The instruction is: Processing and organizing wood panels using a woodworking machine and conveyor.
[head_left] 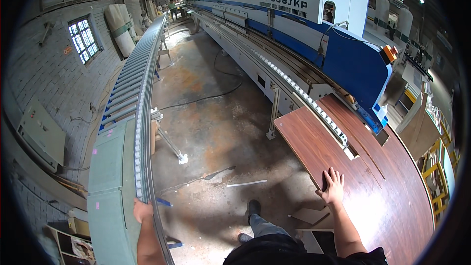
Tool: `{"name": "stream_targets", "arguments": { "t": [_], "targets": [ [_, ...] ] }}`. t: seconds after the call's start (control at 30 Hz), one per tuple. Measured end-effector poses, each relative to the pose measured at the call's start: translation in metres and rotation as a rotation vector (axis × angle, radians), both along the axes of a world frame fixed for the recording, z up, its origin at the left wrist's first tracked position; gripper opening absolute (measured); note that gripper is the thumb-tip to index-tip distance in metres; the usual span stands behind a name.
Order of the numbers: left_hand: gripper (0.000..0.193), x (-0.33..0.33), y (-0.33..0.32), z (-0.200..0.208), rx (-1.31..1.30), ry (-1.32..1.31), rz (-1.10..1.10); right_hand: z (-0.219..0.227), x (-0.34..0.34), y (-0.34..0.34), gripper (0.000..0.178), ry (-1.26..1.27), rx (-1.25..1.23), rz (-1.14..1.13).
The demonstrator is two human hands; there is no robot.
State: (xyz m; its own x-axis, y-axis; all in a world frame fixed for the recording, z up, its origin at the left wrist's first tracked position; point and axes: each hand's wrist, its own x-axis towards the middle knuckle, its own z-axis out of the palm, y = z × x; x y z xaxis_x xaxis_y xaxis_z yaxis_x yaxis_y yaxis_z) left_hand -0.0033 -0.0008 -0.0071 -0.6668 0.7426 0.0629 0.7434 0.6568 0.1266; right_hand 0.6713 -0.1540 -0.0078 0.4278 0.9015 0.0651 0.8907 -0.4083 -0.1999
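Observation:
My left hand is closed on the wheel-lined rail along the inner side of a roller conveyor. Beside it on the conveyor lie pale green panels with small pink labels. To the right, my right hand rests with spread fingers on a brown wood-grain board, near its left edge. The board reaches under a bar of white wheels on the machine. A wide brown wood-grain surface extends to the right of that hand.
A long white and blue machine runs into the distance on the right. Rollers continue along the left. A dark cable and a pale strip lie on the concrete floor. Far off, a person stands between the lines.

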Motion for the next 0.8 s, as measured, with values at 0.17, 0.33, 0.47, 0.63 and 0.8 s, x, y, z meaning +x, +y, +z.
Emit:
{"name": "stream_targets", "arguments": {
  "t": [0.17, 0.33, 0.47, 0.63, 0.8],
  "targets": [
    [0.053, -0.0002, 0.0001, 0.0003, -0.001, 0.006, -0.002, 0.0007, -0.0008, 0.0002, 0.091, -0.001, 0.005, 0.003],
    [0.053, 0.0032, 0.0002, 0.0038, -0.009, 0.008, -0.002, -0.0014, 0.0011, -0.0002, 0.091, -0.009, 0.016, 0.005],
    [0.053, 0.0048, -0.0011, 0.0063, -0.013, 0.002, 0.001, -0.001, 0.0007, 0.0001, 0.091, -0.004, 0.013, 0.005],
    [0.053, 0.0047, -0.0014, 0.0061, -0.001, -0.008, 0.008, -0.0013, 0.0008, -0.0001, 0.091, -0.002, 0.01, 0.007],
    [0.053, 0.0031, -0.0011, 0.0044, 0.009, -0.015, 0.005, -0.0006, 0.0005, 0.0002, 0.091, 0.0, 0.002, 0.001]
  ]
}}
